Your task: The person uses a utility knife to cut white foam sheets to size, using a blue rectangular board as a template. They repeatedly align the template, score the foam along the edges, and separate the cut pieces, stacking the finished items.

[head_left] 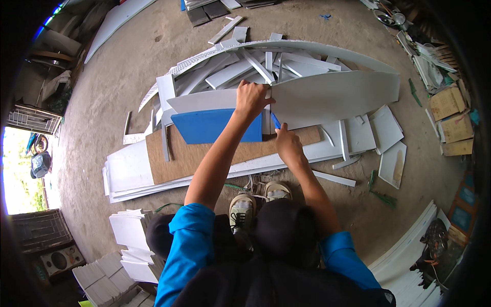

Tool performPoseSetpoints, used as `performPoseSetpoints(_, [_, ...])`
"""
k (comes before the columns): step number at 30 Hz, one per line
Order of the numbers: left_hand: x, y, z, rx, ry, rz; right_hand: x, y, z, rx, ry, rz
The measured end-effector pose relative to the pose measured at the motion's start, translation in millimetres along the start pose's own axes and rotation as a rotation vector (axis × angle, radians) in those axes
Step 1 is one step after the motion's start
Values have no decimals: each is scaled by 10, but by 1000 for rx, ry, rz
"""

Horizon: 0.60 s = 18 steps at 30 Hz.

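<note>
My right hand [289, 146] is closed around a slim blue utility knife [276, 121], which points up toward the seam beside a large white board [335, 97]. Its tip is too small to make out. Fingers bent, my left hand [251, 99] grips the upper edge of the white board, where a narrower white strip [204, 101] continues to the left. A blue panel [220, 126] lies just below the strip. Beneath it is a brown wooden board [169, 156], resting on a stack of white sheets [125, 169].
White offcuts [230, 74] are heaped beyond the board, with a long curved strip [327, 48] arching over them. Loose white pieces [393, 163] lie at the right. Stacked white blocks [130, 230] stand near my left side; cardboard [447, 102] lines the far right.
</note>
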<state>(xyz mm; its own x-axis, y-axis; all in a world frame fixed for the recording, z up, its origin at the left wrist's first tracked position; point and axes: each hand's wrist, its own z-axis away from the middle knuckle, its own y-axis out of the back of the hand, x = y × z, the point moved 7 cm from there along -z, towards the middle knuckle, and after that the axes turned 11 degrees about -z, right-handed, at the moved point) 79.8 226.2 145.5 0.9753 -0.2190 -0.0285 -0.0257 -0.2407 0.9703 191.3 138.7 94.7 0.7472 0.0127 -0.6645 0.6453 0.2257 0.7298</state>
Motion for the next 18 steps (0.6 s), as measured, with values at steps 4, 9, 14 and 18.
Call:
performPoseSetpoints(4, [30, 43, 52, 48, 7, 15, 36, 43, 29, -64, -53, -38])
performPoseSetpoints(9, [60, 111, 100, 56, 14, 35, 291, -292, -139, -107, -70, -47])
performPoseSetpoints(14, [94, 118, 114, 158, -16, 42, 676, -715, -125, -86, -69, 56])
performPoseSetpoints(18, [82, 109, 154, 184, 0, 42, 714, -785, -19, -51, -20, 69])
